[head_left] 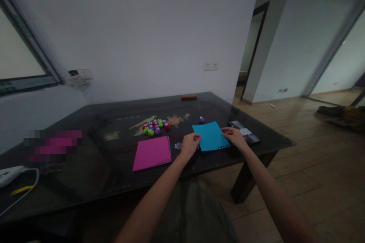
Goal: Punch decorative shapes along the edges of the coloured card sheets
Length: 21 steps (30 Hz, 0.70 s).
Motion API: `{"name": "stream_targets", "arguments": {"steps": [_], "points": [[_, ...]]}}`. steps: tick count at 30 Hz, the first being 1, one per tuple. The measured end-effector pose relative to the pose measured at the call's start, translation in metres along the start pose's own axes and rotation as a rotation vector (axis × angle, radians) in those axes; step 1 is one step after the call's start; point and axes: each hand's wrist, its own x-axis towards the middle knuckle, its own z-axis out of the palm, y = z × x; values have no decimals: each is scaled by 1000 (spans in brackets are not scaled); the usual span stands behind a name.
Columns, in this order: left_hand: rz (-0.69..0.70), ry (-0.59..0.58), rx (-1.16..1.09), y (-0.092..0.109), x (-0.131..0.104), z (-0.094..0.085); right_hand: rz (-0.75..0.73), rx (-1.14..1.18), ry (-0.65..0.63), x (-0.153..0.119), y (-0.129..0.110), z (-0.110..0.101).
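A bright blue sheet [211, 136] with a row of small dark marks along its near edge is held between my two hands. My left hand [190, 145] pinches its left edge, and the fingers of my right hand [233, 136] are closed on its right edge. Left of my left hand lies a magenta sheet [152, 153] on top of other coloured sheets. Several round green, red and purple pieces with eyes [155, 126] form a cluster behind it. One purple piece [201, 120] stands alone behind the blue sheet. Small multicoloured bits [178, 145] lie beside my left wrist.
The dark glossy table [114, 174] meets the wall. A brown bar [189, 97] lies at its back edge. Near the right edge is a black-and-white printed item [251, 136]. A white device [11, 175] with a cable sits at the far left.
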Motion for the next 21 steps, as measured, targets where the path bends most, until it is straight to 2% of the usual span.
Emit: {"name": "stream_targets", "arguments": {"steps": [3,8,13,21], "points": [[64,-27,208,2,-5,5,-24,-87,29,-5,9,-1],[145,-29,490,4,-18,2,-108,-178,68,-6,17,7],[309,2,505,1,-22,2,-132,-259,67,-3,23,10],[295,-106,487,-5,-20,8,-188,-321,33,-5,17,10]]}}
